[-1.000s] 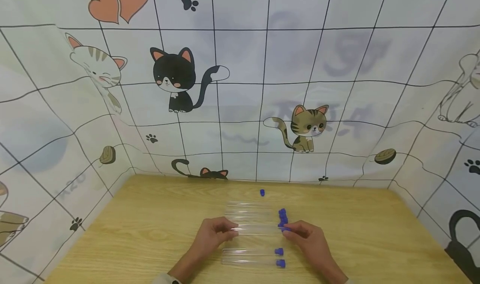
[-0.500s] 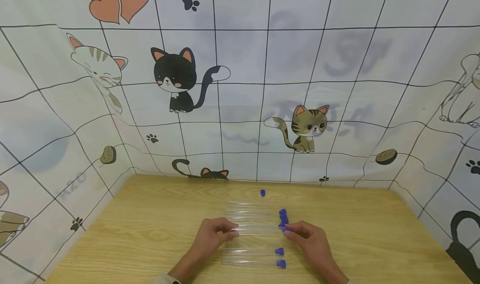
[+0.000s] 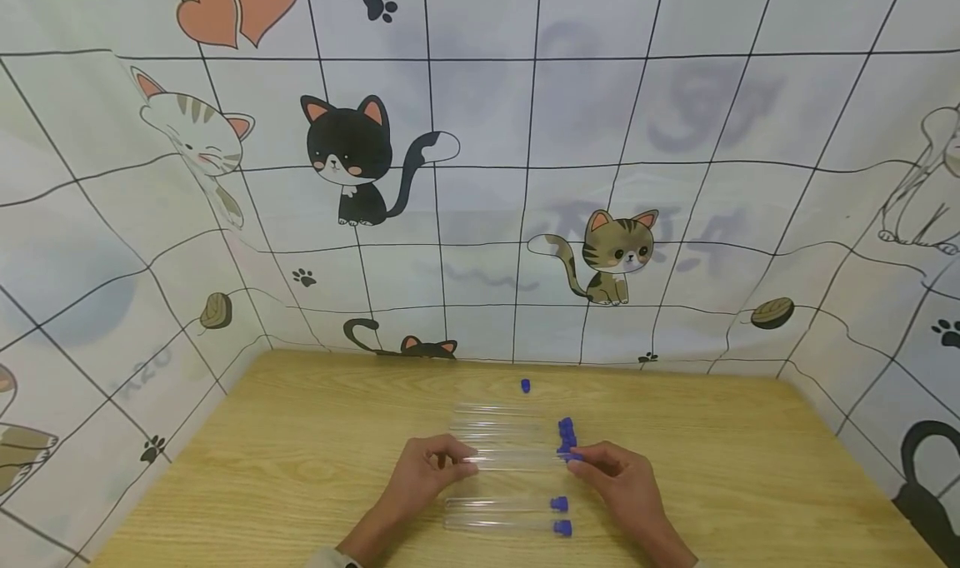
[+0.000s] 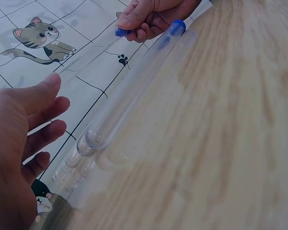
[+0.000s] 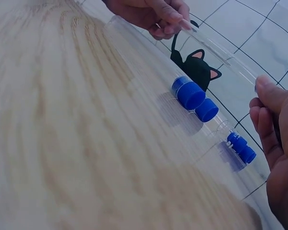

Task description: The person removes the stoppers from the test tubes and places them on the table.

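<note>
- Test tube [image 3: 513, 460]: clear plastic, lying level between your two hands, lifted just above the wooden table [image 3: 300, 451], near its middle.
- Your left hand [image 3: 427, 472]: fingers curled round the tube's closed, rounded end, pinching it between thumb and fingertips; the right wrist view shows the same grasp from the far side [image 5: 151, 14].
- Your right hand [image 3: 618, 476]: thumb and forefinger pinch a blue cap [image 3: 573, 458] at the tube's open end. The left wrist view shows that cap [image 4: 121, 32] between the fingertips, at the mouth of the tube; whether it is fully seated, you cannot tell.
- Two capped tubes [image 3: 502, 514]: lying side by side on the table, nearer to you than the held one, each with a blue cap at its right end, just beside your hands and between them.
- Uncapped tubes [image 3: 498, 422]: a few clear ones lying parallel on the table, just beyond the held tube.
- Loose blue caps [image 3: 566, 433]: a small cluster at the right ends of those uncapped tubes, touching or nearly touching one another.
- Single blue cap [image 3: 525, 385]: alone on the table, farther back, well apart from the rest.
- Backdrop [image 3: 480, 176]: cloth printed with cartoon cats and paw marks, on three sides of the table.
</note>
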### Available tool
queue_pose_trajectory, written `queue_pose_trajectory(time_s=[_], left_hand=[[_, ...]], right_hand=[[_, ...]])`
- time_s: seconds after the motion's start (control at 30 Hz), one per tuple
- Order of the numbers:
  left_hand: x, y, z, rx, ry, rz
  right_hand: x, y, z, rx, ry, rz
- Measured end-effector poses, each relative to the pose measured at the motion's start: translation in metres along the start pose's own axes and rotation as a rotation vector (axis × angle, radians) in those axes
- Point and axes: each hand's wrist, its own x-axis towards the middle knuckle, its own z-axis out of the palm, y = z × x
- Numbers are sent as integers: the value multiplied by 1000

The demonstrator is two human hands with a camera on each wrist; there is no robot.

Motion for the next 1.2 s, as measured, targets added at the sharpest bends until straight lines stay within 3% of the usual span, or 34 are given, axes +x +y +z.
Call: queue_pose_trajectory(time_s=[0.2, 0.47, 0.6, 0.83, 1.03, 1.2], left_hand=[[1, -24, 2, 44, 81, -79], [1, -32, 1, 3, 66, -117], [2, -24, 2, 24, 42, -108], [2, 5, -3, 5, -41, -102], [1, 6, -3, 2, -66, -61], [2, 7, -3, 10, -34, -61]], right_hand=[[-1, -3, -2, 51, -127, 24], [-2, 0, -4, 77, -241, 9], [-2, -1, -3, 73, -238, 14], [0, 0, -2, 8, -134, 15], [2, 4, -3, 43, -121, 47], [2, 6, -5, 57, -195, 31]])
